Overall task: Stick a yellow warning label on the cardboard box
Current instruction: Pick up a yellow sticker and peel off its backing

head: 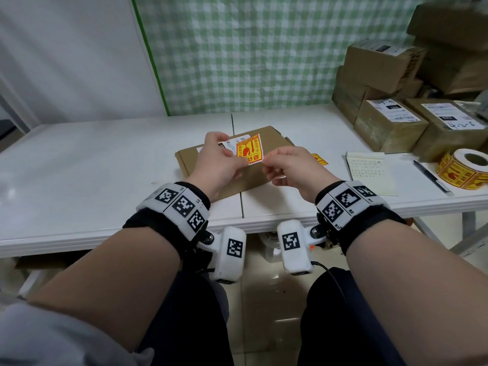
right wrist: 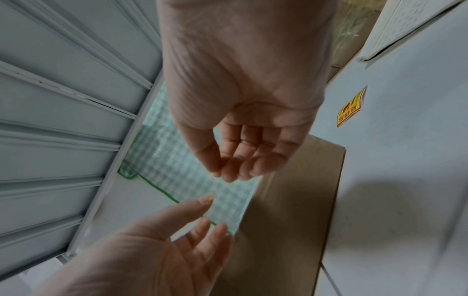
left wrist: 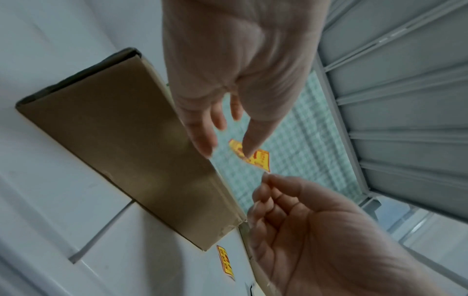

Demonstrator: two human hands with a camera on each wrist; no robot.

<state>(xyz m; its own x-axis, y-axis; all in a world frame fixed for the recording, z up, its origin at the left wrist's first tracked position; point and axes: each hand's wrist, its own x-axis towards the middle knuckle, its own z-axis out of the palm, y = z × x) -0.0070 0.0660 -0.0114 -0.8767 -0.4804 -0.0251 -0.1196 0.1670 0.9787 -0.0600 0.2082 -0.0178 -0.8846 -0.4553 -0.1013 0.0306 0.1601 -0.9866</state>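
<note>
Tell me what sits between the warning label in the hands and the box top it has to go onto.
Nothing visible. The left hand pinches the yellow warning label in the air above the cardboard box, the right hand at its corner. The brown top below is bare; a white shipping label lies at the far edge.

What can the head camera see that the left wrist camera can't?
Only the head view shows the roll of yellow labels, the notepad, the pen and the stacked parcels.

Only the left wrist view shows the ribbed ceiling panels overhead.

Both show the left hand pinching the yellow warning label, the right hand at its edge, the flat cardboard box on the white table, and a spare label beside the box.
</note>
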